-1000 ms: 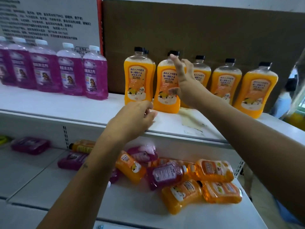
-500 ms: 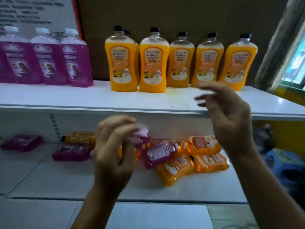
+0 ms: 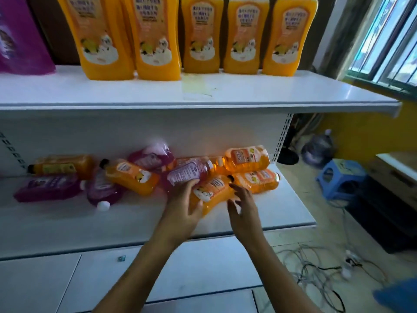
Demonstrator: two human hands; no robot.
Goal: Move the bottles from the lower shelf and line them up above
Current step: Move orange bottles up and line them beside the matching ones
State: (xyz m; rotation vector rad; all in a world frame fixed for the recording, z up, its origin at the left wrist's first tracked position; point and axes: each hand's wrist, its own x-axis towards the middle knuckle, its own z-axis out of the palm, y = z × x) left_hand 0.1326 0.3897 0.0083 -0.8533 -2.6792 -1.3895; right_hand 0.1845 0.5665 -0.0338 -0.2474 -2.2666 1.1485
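Both your forearms reach forward and down onto the lower shelf. Your left hand lies with its fingers spread and nearly straight – the fingertips touch the bottom end of a purple bottle lying on its side, while the thumb rests against the orange bottle just to its right. It grips nothing. Your right hand hovers just beside that same orange bottle, fingers apart and loosely bent, holding nothing; whether the fingertips touch the bottle, you cannot tell.

The orange bottle lies tilted between your 2 hands, its black cap pointing up and to the right. Behind it, 2 more orange bottles lie stacked at the shelf's right end. Further left lie another orange bottle, several purple ones and 1 orange bottle against the back wall.

On the upper shelf, 5 orange bottles stand upright in a row, with a purple bottle at the far left.
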